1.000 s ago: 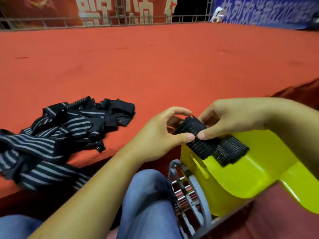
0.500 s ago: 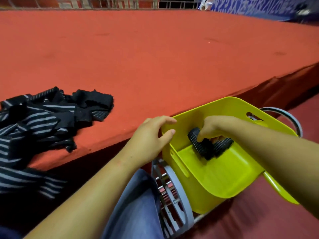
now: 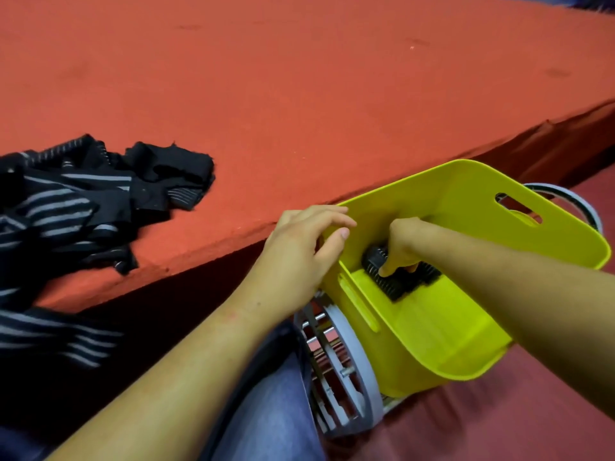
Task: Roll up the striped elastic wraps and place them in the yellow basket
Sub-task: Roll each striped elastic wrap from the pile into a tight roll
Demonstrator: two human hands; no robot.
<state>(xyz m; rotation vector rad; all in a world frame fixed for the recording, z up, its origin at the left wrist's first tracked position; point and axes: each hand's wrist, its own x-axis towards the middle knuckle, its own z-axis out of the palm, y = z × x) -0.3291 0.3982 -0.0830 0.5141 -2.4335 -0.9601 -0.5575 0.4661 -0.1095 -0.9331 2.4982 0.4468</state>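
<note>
1. A rolled wrap (image 3: 396, 281), black with thin pale stripes, is seen inside the yellow basket (image 3: 466, 201). It is low down, close to the basket's left wall.
2. The rolled wrap is held by the right hand (image 3: 404, 242). The fingers are curled down round it, and the thumb is pressed on its side.
3. The right arm is stretched over the near rim and down into the basket.
4. The left hand (image 3: 299, 257) is held at the basket's left corner, just outside the rim. Its fingers are loosely bent, and nothing is held in them. Whether the rim is touched cannot be told.
5. The basket is set on top of a grey round frame (image 3: 349, 361) with metal bars.
6. A pile of loose striped wraps (image 3: 83, 207) is laid on the red carpet step (image 3: 299, 94), far to the left and well apart from the basket. Part of the pile is hung over the step's edge.
7. A leg in blue jeans (image 3: 273, 394) is seen under the left arm.
</note>
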